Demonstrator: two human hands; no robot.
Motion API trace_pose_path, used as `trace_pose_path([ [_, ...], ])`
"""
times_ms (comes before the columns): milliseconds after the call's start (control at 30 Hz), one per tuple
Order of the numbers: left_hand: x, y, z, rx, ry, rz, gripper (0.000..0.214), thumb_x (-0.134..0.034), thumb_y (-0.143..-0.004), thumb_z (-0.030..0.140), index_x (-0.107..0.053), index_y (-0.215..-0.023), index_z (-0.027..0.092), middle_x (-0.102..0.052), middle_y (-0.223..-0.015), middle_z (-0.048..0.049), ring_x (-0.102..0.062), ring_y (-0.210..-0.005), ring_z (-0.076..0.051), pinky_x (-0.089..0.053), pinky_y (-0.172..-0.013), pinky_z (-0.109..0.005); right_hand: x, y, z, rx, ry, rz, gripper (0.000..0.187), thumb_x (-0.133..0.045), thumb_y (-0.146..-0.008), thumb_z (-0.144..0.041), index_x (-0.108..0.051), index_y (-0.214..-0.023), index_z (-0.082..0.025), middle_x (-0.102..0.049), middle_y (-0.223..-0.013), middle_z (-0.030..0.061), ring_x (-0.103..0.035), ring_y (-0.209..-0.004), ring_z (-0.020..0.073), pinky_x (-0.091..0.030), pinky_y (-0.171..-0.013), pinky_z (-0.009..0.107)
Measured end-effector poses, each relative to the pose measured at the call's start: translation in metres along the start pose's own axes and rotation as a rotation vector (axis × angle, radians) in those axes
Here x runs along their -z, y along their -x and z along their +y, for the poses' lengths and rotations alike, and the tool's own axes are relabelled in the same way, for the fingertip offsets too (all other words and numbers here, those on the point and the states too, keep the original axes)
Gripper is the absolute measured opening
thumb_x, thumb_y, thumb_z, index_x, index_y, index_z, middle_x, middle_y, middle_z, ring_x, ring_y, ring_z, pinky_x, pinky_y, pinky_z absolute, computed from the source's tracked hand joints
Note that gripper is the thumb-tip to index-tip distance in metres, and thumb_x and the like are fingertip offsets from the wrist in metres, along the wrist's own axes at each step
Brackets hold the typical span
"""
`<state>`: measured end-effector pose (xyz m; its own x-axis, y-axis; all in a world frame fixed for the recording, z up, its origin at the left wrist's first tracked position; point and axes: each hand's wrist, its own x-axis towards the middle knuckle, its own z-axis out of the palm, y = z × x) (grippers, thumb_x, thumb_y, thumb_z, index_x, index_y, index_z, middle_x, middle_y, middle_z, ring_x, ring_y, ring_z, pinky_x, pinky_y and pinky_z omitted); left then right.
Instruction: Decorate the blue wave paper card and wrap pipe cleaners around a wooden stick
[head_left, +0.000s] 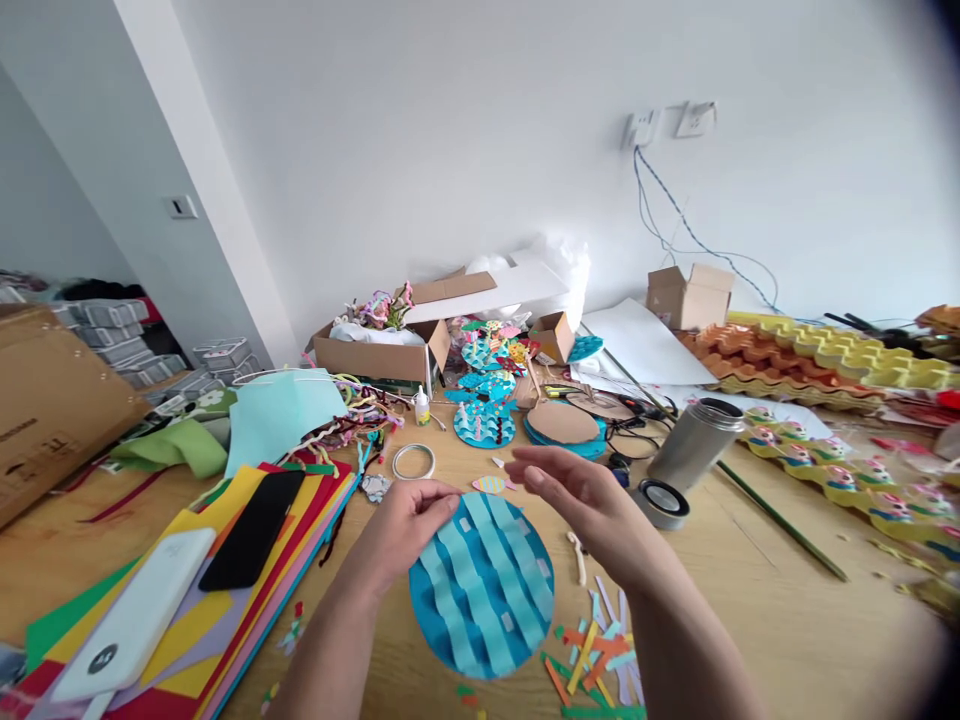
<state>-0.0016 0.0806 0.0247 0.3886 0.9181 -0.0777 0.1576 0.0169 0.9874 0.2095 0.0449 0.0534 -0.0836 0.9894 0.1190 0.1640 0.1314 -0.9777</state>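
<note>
My left hand [409, 525] pinches the upper left rim of a round blue disc [484, 585], which carries wavy light-blue paper strips and a few small pale squares. To the right of the disc, my right hand [574, 495] hovers with its fingers stretched out and holds nothing. Just beyond the disc lies a striped paper fish [490, 485], close to the right fingertips. A ring of tape [414, 462] rests past my left hand, beside a small grey patterned cutout [375, 488]. Coloured paper strips [596, 650] are heaped below my right forearm.
Coloured sheets [199, 640] at left carry a black phone [253, 530] and a white power bank [139, 610]. Decorated blue discs [484, 425] and a glue bottle [421, 408] stand farther back. A steel flask [697, 440], its lid [661, 502], a green stick [787, 520] and egg trays [795, 365] occupy the right.
</note>
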Motion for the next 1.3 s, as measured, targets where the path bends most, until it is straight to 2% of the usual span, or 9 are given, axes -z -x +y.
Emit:
trace_pose_path([
  [133,-0.002,0.002,-0.002,0.025,-0.052,-0.154,0.048,-0.06,-0.08,0.04,-0.056,-0.119,0.013,-0.053,-0.06,0.0019,-0.039,-0.051,-0.009,-0.027,-0.046,-0.019,-0.008,-0.005,0.007,-0.05,0.112,-0.211,0.04,-0.048,-0.087,-0.05,-0.066,-0.086,-0.014,-0.066,-0.078,0.0053,-0.059,-0.072,0.0166,-0.046,-0.065,0.028],
  [333,-0.002,0.004,-0.008,-0.022,-0.089,-0.287,0.063,-0.059,-0.081,0.038,-0.036,-0.137,0.018,-0.043,-0.058,0.0061,-0.032,-0.05,-0.008,-0.021,-0.044,-0.018,-0.017,-0.01,0.014,-0.04,0.203,-0.438,0.037,-0.053,-0.084,-0.045,-0.061,-0.065,-0.014,-0.042,-0.054,-0.0055,-0.031,-0.05,0.0075,-0.025,-0.046,0.022],
  [500,-0.004,0.008,-0.003,-0.021,-0.062,-0.259,0.067,-0.063,-0.077,0.039,-0.041,-0.137,0.017,-0.039,-0.051,0.0073,-0.028,-0.043,-0.008,-0.016,-0.041,-0.02,-0.018,-0.008,0.016,-0.013,0.18,-0.482,0.027,-0.056,-0.08,-0.038,-0.067,-0.071,-0.015,-0.047,-0.055,-0.0052,-0.032,-0.049,0.0079,-0.025,-0.047,0.021],
  [567,-0.004,0.01,0.001,-0.013,-0.032,-0.227,0.063,-0.064,-0.076,0.042,-0.048,-0.133,0.019,-0.049,-0.053,0.004,-0.038,-0.043,-0.01,-0.024,-0.041,-0.02,-0.017,-0.008,0.016,-0.025,0.143,-0.473,0.024,-0.058,-0.079,-0.037,-0.067,-0.071,-0.016,-0.046,-0.053,-0.0062,-0.032,-0.048,0.0077,-0.024,-0.046,0.021],
  [633,-0.003,0.009,0.004,-0.039,0.025,-0.121,0.054,-0.064,-0.076,0.044,-0.058,-0.124,0.021,-0.066,-0.075,-0.0039,-0.057,-0.062,-0.015,-0.038,-0.053,-0.02,-0.016,-0.009,0.017,-0.052,0.097,-0.419,0.021,-0.06,-0.078,-0.034,-0.067,-0.071,-0.015,-0.046,-0.052,-0.0065,-0.032,-0.048,0.0074,-0.024,-0.046,0.021],
  [733,0.004,0.004,0.004,-0.026,0.239,0.11,0.046,-0.059,-0.079,0.049,-0.064,-0.114,0.02,-0.065,-0.115,-0.0083,-0.06,-0.098,-0.022,-0.045,-0.075,-0.024,-0.013,-0.012,0.019,-0.117,-0.065,-0.199,0.02,-0.065,-0.075,-0.034,-0.066,-0.074,-0.014,-0.053,-0.058,-0.0045,-0.04,-0.051,0.0074,-0.029,-0.048,0.02],
  [833,0.014,-0.004,0.002,0.085,0.566,0.218,0.05,-0.05,-0.083,0.055,-0.061,-0.116,0.018,-0.071,-0.099,-0.0088,-0.065,-0.08,-0.021,-0.047,-0.063,-0.026,-0.008,-0.016,0.021,-0.185,-0.322,0.036,0.021,-0.071,-0.071,-0.035,-0.065,-0.074,-0.014,-0.055,-0.059,-0.0045,-0.044,-0.051,0.0064,-0.033,-0.049,0.018],
  [1033,0.018,-0.008,0.005,0.078,0.896,0.124,0.036,-0.05,-0.086,0.044,-0.067,-0.095,0.013,-0.072,-0.077,-0.0069,-0.065,-0.064,-0.016,-0.049,-0.058,-0.026,-0.005,-0.021,0.022,-0.182,-0.639,0.237,0.025,-0.08,-0.061,-0.032,-0.066,-0.071,-0.014,-0.062,-0.064,-0.001,-0.054,-0.053,0.0088,-0.045,-0.052,0.021],
  [1300,0.008,0.0,0.003,-0.053,0.637,0.008,0.021,-0.065,-0.074,0.023,-0.071,-0.091,0.01,-0.073,-0.083,-0.0101,-0.067,-0.072,-0.02,-0.052,-0.071,-0.031,-0.003,-0.023,0.026,-0.137,-0.657,0.347,0.022,-0.08,-0.06,-0.031,-0.068,-0.072,-0.016,-0.063,-0.067,-0.0002,-0.055,-0.056,0.0104,-0.047,-0.052,0.022],
])
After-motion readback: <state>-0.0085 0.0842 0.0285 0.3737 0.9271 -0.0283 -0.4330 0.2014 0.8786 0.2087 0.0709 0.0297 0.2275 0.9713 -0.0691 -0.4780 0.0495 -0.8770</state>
